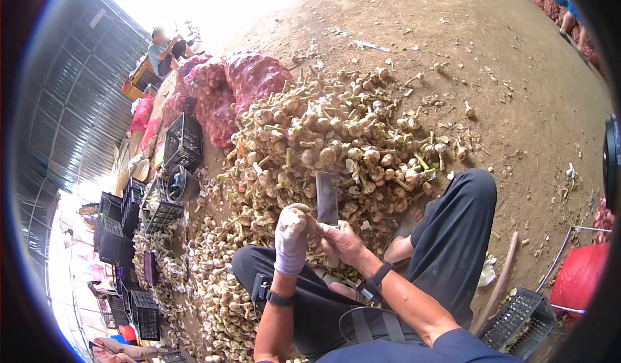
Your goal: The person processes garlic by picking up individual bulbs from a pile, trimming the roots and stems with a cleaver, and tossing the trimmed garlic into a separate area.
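My left hand [293,232], in a pale, soiled glove, is closed around something I cannot make out, between my knees. Touching or nearly touching it, my bare right hand [344,243] has its fingers wrapped round the lower end of a flat, wide metal blade [326,198], which points up and away from me. A large heap of garlic bulbs with stems [323,130] lies just beyond both hands. More garlic bulbs [223,279] spread over the ground to the left of my knees.
Full pink mesh sacks [255,78] stand behind the heap. Black plastic crates [183,142] line the left. A seated person [165,53] is at the upper left. On the right lie a wooden stick [504,276], a dark crate [519,323] and a red object [580,276].
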{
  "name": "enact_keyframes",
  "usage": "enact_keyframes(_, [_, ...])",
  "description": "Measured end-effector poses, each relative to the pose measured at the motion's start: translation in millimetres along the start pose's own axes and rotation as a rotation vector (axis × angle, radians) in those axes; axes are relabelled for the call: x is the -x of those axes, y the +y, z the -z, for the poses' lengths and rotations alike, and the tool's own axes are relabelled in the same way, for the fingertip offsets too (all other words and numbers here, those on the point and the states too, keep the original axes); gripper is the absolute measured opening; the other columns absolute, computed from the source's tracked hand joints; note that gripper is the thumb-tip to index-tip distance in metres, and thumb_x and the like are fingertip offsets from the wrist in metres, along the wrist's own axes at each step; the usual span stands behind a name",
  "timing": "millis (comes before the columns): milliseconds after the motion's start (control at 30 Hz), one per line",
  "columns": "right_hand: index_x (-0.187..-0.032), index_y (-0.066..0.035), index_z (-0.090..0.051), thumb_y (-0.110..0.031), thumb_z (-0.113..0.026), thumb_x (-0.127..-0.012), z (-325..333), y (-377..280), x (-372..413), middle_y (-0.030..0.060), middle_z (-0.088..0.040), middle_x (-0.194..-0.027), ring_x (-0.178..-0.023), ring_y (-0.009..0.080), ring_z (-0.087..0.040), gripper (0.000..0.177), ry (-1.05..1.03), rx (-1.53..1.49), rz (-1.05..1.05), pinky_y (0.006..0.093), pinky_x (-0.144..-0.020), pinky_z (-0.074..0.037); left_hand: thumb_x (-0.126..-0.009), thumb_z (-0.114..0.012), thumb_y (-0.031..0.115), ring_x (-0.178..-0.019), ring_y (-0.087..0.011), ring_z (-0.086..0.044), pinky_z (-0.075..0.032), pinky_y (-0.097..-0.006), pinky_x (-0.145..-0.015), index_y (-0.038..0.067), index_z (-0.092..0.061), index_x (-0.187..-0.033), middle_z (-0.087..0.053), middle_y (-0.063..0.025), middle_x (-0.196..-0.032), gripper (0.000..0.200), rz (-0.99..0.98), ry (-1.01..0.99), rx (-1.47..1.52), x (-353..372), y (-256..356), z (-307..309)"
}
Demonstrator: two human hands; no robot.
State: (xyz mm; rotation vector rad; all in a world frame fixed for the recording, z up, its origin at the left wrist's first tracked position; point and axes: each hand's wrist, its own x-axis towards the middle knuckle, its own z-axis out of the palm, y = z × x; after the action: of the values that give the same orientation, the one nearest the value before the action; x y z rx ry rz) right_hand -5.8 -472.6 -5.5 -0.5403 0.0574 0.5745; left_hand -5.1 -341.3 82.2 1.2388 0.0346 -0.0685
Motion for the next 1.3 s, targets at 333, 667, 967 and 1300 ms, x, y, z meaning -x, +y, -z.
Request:
enact_keyframes(333, [-0.086,-0.002,-0.067,-0.009,-0.071,-0.091,-2.9,-32.4,-3.4,-0.0034,-0.063,-0.072,-0.059,0.0051,-0.058,0.01,0.133,0.338,0.316,0.025,-0.059,-0.056,-0.074,-0.074,-0.006,-0.095,-0.0154,-0.065,-0.057,-0.0257,-0.074,0.006,-0.067,-0.106,-0.059,-0.0069,-0.099,0.034,-0.273,0.055,-1.023,10.2,6.4,12.9])
enact_keyframes(667, [-0.076,-0.001,-0.057,-0.014,-0.069,-0.083,-19.6,-25.2,2.2,0.0194,-0.056,-0.067,-0.055,0.0346,-0.046,0.019,0.163,1.127,0.745,0.0379,-0.054,-0.043,-0.089,-0.074,0.011,-0.066,-0.0068,-0.06,-0.049,-0.0219,-0.057,-0.001,-0.069,-0.099,-0.068,-0.0033,-0.078,0.017,0.118,0.151,-0.463,11.4,0.0,31.4])
enact_keyframes(967, [-0.076,-0.005,-0.064,-0.028,-0.068,-0.076,94.1,77.6,-9.6,0.0142,-0.067,-0.067,-0.061,0.0314,-0.066,0.024,0.545,1.104,0.041,0.0394,-0.062,-0.053,-0.089,-0.072,0.009,-0.06,-0.0112,-0.061,-0.048,-0.0245,-0.055,-0.001,-0.069,-0.101,-0.068,-0.0057,-0.075,0.016,0.057,0.211,-0.301,13.3,24.4,64.1])
enact_keyframes(1300, [-0.078,-0.002,-0.063,-0.014,-0.066,-0.086,92.4,39.6,-38.0,0.0024,-0.06,-0.066,-0.047,0.0117,-0.056,0.014,0.829,0.523,0.075,0.0295,-0.047,-0.056,-0.089,-0.069,0.009,-0.092,-0.0227,-0.065,-0.055,-0.0354,-0.081,0.0,-0.065,-0.117,-0.069,-0.0119,-0.103,0.03,-0.227,1.312,-1.465,181.4,114.8,357.6])
